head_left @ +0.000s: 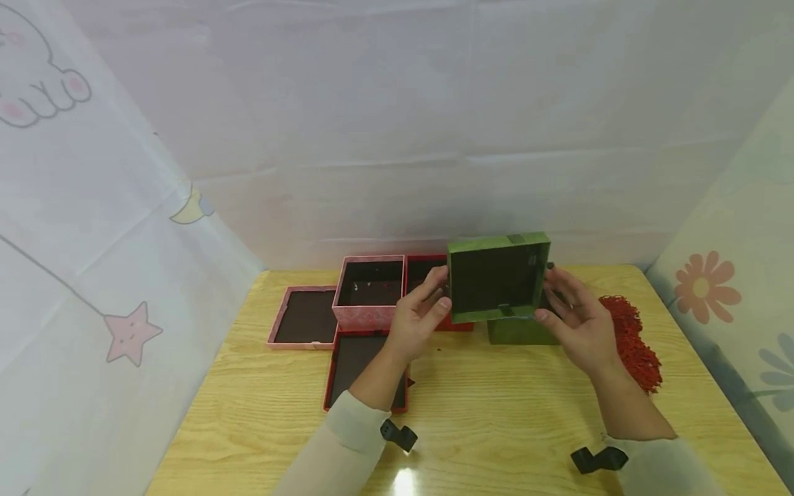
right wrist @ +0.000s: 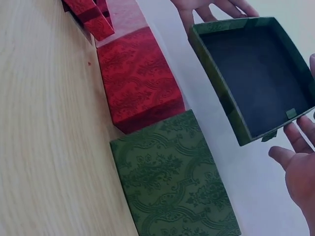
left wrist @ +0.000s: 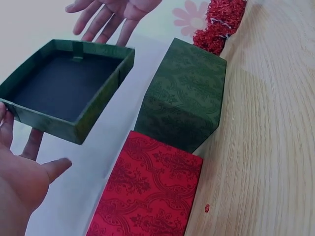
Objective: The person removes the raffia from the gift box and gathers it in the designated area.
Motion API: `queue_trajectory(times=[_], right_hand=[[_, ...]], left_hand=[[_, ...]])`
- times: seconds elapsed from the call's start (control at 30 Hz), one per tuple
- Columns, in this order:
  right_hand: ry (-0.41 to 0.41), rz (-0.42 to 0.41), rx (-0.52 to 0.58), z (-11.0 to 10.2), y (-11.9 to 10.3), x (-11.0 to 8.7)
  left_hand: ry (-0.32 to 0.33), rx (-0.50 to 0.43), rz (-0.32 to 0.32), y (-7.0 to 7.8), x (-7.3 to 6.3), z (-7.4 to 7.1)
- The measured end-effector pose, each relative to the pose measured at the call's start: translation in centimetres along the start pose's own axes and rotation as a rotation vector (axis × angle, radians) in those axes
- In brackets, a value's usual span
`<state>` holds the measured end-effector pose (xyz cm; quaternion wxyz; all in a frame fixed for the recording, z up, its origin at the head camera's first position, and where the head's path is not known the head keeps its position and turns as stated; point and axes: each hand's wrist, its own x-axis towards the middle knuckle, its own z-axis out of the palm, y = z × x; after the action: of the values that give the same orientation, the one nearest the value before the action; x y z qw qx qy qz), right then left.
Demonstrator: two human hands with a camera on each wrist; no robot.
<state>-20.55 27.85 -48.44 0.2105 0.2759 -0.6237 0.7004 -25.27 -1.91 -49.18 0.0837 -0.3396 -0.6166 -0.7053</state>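
A green box lid (head_left: 493,279) is held up between my two hands, its dark inside facing me. My left hand (head_left: 417,320) holds its left side with the fingers, while the left thumb stands apart from the wall in the left wrist view. On the opposite side, my right hand (head_left: 583,327) supports the lid with its fingers; the thumb is near the lower corner. Below and behind the lid stands the green patterned box (head_left: 521,333), partly hidden by it in the head view. A small ribbon tab (right wrist: 291,113) shows on the lid's inner wall.
Left of the green box stand a red box (head_left: 457,326) and an open pink box (head_left: 366,317) with small bits inside. A pink lid (head_left: 304,317) and a red lid (head_left: 358,362) lie further left. Red shredded paper (head_left: 634,351) is heaped at the right.
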Motion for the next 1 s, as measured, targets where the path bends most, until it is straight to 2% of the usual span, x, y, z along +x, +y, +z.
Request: queue_trajectory(times=[0.1, 0.2, 0.37, 0.63, 0.83, 1.0], right_hand=[[-0.022, 0.001, 0.050, 0.3, 0.3, -0.1], [-0.026, 0.013, 0.054, 0.6, 0.5, -0.2], [-0.038, 0.065, -0.049, 1.0, 0.8, -0.6], [-0.097, 0.124, -0.135, 1.6, 1.1, -1.0], [-0.133, 0.126, -0.189, 1.9, 1.4, -1.5], [-0.152, 0.158, -0.234, 2.3, 1.6, -2.0]], left_hand=[[-0.009, 0.007, -0.033, 0.0, -0.1, -0.4], [-0.028, -0.009, -0.078, 0.1, -0.3, -0.8], [-0.070, -0.019, -0.140, 0.1, -0.7, -1.7], [-0.110, 0.038, -0.260, 0.7, -1.5, -3.0], [-0.122, 0.038, -0.292, 0.9, -2.3, -3.7], [-0.133, 0.018, -0.298, 0.9, -3.0, -4.1]])
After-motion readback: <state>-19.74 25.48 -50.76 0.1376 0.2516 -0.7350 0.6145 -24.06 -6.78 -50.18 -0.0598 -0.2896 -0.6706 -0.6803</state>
